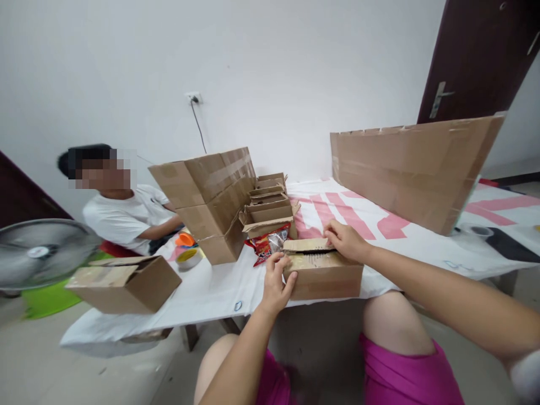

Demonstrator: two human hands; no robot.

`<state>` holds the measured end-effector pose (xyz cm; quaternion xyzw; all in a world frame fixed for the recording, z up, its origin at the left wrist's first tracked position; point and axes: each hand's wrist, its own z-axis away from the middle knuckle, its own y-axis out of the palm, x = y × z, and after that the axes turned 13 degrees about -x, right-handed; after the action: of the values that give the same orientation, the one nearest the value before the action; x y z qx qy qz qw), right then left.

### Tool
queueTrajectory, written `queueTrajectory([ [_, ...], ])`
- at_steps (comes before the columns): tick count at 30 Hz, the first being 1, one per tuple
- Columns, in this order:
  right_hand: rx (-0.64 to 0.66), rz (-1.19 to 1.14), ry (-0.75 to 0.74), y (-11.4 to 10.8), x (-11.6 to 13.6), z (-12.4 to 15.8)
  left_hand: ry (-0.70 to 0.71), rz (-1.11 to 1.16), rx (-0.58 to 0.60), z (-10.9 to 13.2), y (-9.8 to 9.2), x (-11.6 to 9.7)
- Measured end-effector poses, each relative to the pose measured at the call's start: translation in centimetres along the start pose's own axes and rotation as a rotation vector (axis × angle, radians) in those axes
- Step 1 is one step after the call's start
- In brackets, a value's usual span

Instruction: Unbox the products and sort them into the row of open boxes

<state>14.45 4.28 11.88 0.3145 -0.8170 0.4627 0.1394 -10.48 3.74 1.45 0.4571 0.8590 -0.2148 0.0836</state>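
Observation:
A small cardboard box point(327, 281) with tape on it sits at the table's near edge, right in front of me. Its top flaps are partly raised, leaving a dark gap between them. My left hand point(278, 284) grips the box's left end, thumb on the front face and fingers over the top edge. At the back right of the top, my right hand point(346, 241) has its fingers closed on the edge of a flap point(306, 245). Just behind the box's left corner lies a shiny red snack packet point(266, 246), partly covered by the box.
Several open cardboard boxes point(270, 211) line up behind the packet, beside stacked taped boxes point(211, 197). Another box point(126, 284) stands at left, near a tape roll point(189, 259). A tall cardboard panel point(409, 169) is at right. A person point(126, 219) sits beyond a fan point(42, 253).

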Motion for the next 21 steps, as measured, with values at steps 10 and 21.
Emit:
queueTrajectory([
  [10, -0.001, 0.196, -0.175, -1.8, 0.0, 4.0, 0.021, -0.02, 0.007, -0.3, 0.3, -0.8],
  [21, 0.076, 0.221, -0.094, -2.4, 0.4, 2.6, 0.044, -0.001, -0.047, 0.1, 0.6, -0.6],
])
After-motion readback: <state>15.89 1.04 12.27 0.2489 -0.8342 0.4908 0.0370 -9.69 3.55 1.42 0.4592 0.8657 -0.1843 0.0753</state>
